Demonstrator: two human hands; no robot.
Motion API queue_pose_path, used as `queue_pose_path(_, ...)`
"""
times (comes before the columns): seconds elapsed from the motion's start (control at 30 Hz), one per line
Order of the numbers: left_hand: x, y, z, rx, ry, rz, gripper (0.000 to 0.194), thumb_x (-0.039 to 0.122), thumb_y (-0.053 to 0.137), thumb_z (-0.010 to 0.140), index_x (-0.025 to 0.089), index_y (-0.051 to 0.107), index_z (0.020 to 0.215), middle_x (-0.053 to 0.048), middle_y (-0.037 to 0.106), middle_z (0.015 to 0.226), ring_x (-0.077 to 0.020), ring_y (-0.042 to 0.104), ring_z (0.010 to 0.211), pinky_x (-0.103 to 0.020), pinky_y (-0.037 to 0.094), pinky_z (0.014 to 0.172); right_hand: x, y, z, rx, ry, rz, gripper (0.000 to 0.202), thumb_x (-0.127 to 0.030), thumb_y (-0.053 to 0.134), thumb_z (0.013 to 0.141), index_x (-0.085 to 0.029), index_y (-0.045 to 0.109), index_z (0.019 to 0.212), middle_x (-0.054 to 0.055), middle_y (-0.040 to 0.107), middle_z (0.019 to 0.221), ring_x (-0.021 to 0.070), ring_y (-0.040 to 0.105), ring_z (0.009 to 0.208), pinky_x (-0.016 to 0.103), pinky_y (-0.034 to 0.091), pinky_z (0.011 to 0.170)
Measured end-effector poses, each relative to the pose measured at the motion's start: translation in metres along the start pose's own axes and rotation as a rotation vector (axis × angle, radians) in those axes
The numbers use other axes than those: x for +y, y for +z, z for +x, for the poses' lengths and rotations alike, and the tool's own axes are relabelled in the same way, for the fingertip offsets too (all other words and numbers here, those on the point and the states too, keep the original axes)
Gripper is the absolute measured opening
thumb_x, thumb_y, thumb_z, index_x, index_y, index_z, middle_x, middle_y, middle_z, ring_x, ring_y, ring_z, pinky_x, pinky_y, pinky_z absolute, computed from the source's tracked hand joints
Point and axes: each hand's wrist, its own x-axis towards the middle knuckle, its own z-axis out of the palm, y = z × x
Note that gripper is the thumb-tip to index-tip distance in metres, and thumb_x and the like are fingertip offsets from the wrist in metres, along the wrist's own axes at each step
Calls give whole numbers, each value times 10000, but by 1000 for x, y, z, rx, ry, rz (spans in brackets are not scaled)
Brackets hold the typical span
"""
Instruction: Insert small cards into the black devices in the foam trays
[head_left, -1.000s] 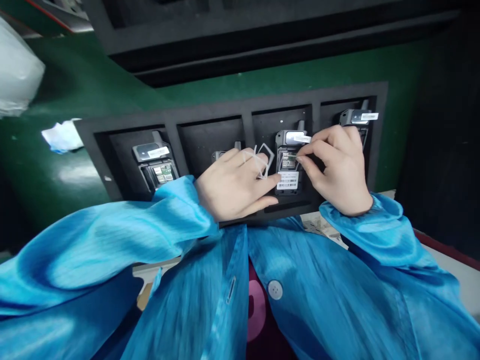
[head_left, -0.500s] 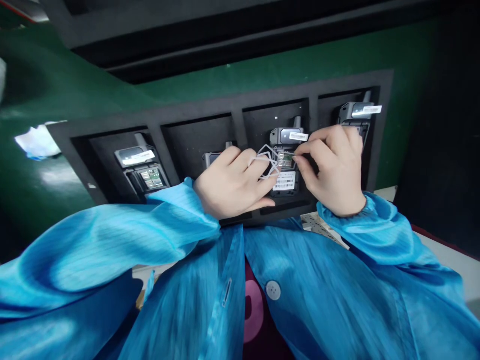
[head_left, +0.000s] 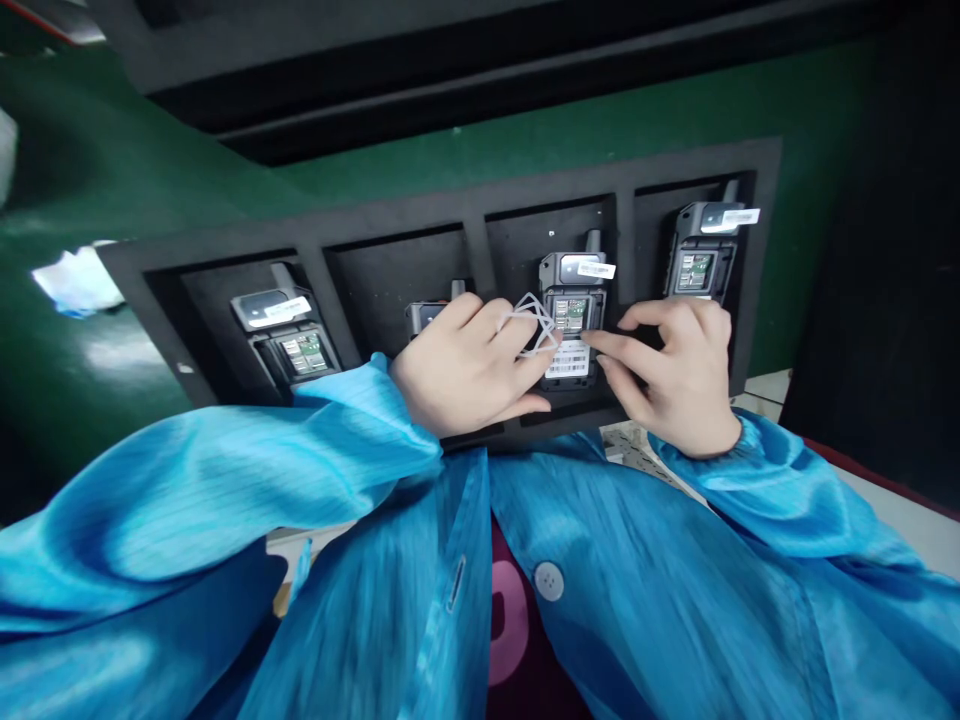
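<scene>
Thin white angular frames (head_left: 537,325) stick out from between the fingers of my left hand (head_left: 472,365), which is closed on them. Just right of them lies a dark handheld radio (head_left: 574,268), its stubby antenna pointing away from me and its back bay uncovered. Inside the bay show a green circuit board with metal card slots (head_left: 571,315) and a white barcode label (head_left: 568,360). My right hand (head_left: 664,365) has its fingers apart, the index fingertip touching the bay near the label's upper edge. Nothing shows in its grasp.
The radios lie in a black foam tray (head_left: 476,235) with several compartments. Another opened radio (head_left: 697,265) is at right, one (head_left: 289,335) at left; my left hand partly hides another (head_left: 424,315). A larger black foam block (head_left: 375,80) stands behind on the green surface (head_left: 375,185).
My right hand has moved down and slightly right from the card slots, its pinch now opened with the index finger stretched out. More of the right-hand radio shows. My left hand stays put.
</scene>
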Motion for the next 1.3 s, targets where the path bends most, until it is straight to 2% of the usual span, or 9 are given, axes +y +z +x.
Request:
queue_pose_path(0.2, 2, 0, -2, 46, 29, 4, 591, 641, 496, 912, 144, 661, 1186, -115, 655, 934, -261, 603, 882, -369, 395, 717, -3, 1, -2, -24, 10, -10, 264, -257, 656, 864, -273, 691, 1125, 72, 597, 1104, 284, 494, 1078, 461, 394, 888)
queue_pose_path(0.37, 4, -4, 3, -45, -22, -15, 584, 638, 526, 895, 156, 653, 1200, -111, 641, 914, -266, 607, 836, -359, 376, 686, -4, 1, 0, 11, 6, -3, 235, -288, 651, 868, -268, 699, 1097, 57, 603, 1102, 275, 499, 1069, 445, 399, 888)
queue_pose_path(0.53, 1, -8, 10, -86, -90, -43, 672, 639, 463, 921, 102, 586, 1306, -158, 642, 964, -308, 607, 892, -393, 390, 720, -8, -4, 11, 39, 99, 16, 298, -320, 619, 883, -223, 680, 1158, 85, 589, 1122, 276, 492, 1093, 458, 394, 937)
queue_pose_path(0.77, -3, -5, 14, -156, -147, -70, 705, 641, 433, 933, 74, 554, 1335, -192, 639, 1025, -337, 607, 949, -404, 391, 736, -11, 2, 16, -19, 143, -109, 362, -370, 592, 897, -240, 642, 1231, 104, 565, 1173, 309, 471, 1107, 461, 386, 892)
queue_pose_path(0.9, 1, -2, 17, -147, -143, -19, 646, 603, 453, 943, 79, 576, 1301, -174, 646, 971, -318, 614, 905, -390, 386, 710, -12, 1, 15, -48, 139, -164, 373, -376, 580, 903, -252, 621, 1252, 103, 566, 1193, 320, 463, 1125, 465, 376, 887)
queue_pose_path(1.0, 2, -1, 16, -116, -150, 3, 622, 584, 464, 946, 75, 590, 1281, -164, 650, 949, -302, 622, 877, -380, 391, 696, -13, 1, 16, -22, 128, -148, 357, -385, 587, 898, -238, 634, 1220, 97, 568, 1177, 310, 471, 1111, 456, 388, 881)
queue_pose_path(1.07, -1, -5, 13, -77, -150, -5, 626, 584, 457, 949, 84, 578, 1306, -157, 654, 959, -302, 625, 898, -377, 403, 699, -14, 2, 17, -2, 107, -107, 352, -371, 585, 900, -237, 633, 1222, 97, 564, 1163, 294, 478, 1098, 452, 399, 893)
queue_pose_path(1.17, -8, -21, 3, 0, -178, -73, 594, 583, 392, 971, 116, 610, 1268, -128, 655, 926, -292, 627, 875, -383, 425, 694, -18, 4, 18, -2, 74, -57, 364, -346, 583, 901, -257, 622, 1251, 96, 548, 1180, 289, 467, 1122, 456, 405, 924)
queue_pose_path(1.3, -17, -48, -17, -23, -294, -236, 484, 500, 344, 1005, 151, 670, 1085, -102, 647, 882, -244, 611, 799, -381, 453, 702, -23, 5, 21, -38, 49, -63, 362, -360, 587, 905, -276, 625, 1254, 95, 532, 1213, 302, 451, 1144, 472, 405, 933)
